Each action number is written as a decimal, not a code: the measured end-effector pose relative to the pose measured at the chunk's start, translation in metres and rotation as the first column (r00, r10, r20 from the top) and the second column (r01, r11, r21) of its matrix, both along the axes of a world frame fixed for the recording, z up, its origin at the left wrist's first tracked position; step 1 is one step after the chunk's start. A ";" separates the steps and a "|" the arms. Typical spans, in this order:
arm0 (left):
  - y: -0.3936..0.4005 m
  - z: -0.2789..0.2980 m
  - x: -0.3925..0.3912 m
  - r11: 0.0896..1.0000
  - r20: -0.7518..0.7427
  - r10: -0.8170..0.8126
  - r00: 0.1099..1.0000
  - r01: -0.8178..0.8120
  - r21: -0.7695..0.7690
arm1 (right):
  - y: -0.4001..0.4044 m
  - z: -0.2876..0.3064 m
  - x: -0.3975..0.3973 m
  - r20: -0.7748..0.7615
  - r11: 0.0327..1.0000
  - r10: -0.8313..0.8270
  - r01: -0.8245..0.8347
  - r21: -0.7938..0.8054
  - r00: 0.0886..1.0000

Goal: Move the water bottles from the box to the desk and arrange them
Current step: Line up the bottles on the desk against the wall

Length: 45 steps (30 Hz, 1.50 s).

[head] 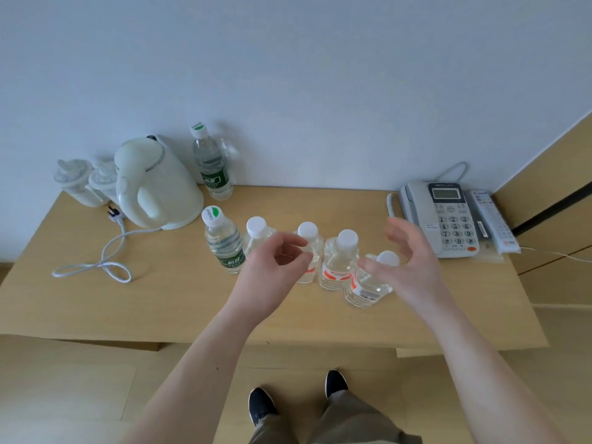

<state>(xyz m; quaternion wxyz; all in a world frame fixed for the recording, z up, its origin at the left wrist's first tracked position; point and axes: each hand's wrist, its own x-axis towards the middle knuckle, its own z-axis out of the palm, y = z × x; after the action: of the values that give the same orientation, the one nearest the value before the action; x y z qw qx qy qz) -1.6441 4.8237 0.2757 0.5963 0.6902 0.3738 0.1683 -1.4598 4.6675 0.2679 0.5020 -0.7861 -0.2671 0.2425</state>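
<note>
Several small water bottles stand in a row on the wooden desk [160, 302]. A green-label bottle [224, 243] is at the left end, followed by white-capped ones [256, 229], [340, 261] and the rightmost bottle [368, 288]. My left hand [272, 267] hovers over the middle of the row with loosely curled fingers, holding nothing and partly hiding the third bottle [308, 232]. My right hand [413, 261] is spread beside the rightmost bottle's cap, thumb near its neck, not gripping it. No box is in view.
A white kettle [153, 184] with a loose cord [105, 251] sits at the back left, beside wrapped cups [75, 181] and a taller green-label bottle [211, 161]. A desk phone [448, 216] and a remote [493, 222] lie at the right.
</note>
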 end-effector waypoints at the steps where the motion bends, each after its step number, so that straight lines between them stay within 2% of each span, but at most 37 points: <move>1: 0.003 0.002 -0.003 1.000 0.010 -0.013 1.000 0.013 0.003 | 0.003 0.010 -0.002 0.050 1.000 0.018 -0.018 -0.006 0.999; 4: 0.014 0.010 -0.014 0.999 0.025 -0.043 0.999 0.042 0.025 | 0.016 0.038 -0.012 0.191 0.996 0.080 -0.074 -0.039 0.978; 7: 0.028 0.019 -0.027 0.999 0.040 -0.030 0.999 0.028 0.037 | 0.034 0.055 -0.024 0.255 0.992 0.123 -0.113 -0.051 0.959; 12: 0.054 0.031 -0.043 0.997 0.038 0.012 0.999 -0.015 0.075 | 0.061 0.061 -0.044 0.252 0.980 0.186 -0.162 -0.114 0.950; 17: 0.075 0.035 -0.053 0.975 0.065 0.174 0.983 -0.181 0.127 | 0.083 0.050 -0.058 0.195 0.960 0.267 -0.243 -0.138 0.944; 24: 0.096 0.025 -0.051 0.927 -0.024 0.300 0.954 -0.285 0.245 | 0.121 0.044 -0.046 0.190 0.882 0.450 -0.400 -0.248 0.873; 32: 0.112 0.001 -0.045 0.951 -0.239 0.252 0.938 -0.194 0.242 | 0.155 0.043 -0.037 0.144 0.762 0.617 -0.541 -0.355 0.774; 37: 0.125 -0.002 -0.051 0.949 -0.273 0.209 0.939 -0.127 0.288 | 0.169 0.041 -0.041 0.083 0.708 0.666 -0.592 -0.385 0.741; 45: 0.148 0.001 -0.047 0.936 -0.271 0.119 0.955 -0.017 0.351 | 0.199 0.040 -0.045 -0.012 0.679 0.668 -0.616 -0.400 0.744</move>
<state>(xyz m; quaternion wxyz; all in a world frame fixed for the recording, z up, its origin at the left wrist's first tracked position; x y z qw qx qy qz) -1.6908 4.9718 0.2765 0.3990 0.7876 0.4452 0.1495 -1.5043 4.8662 0.3079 0.2037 -0.7376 -0.5074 0.3963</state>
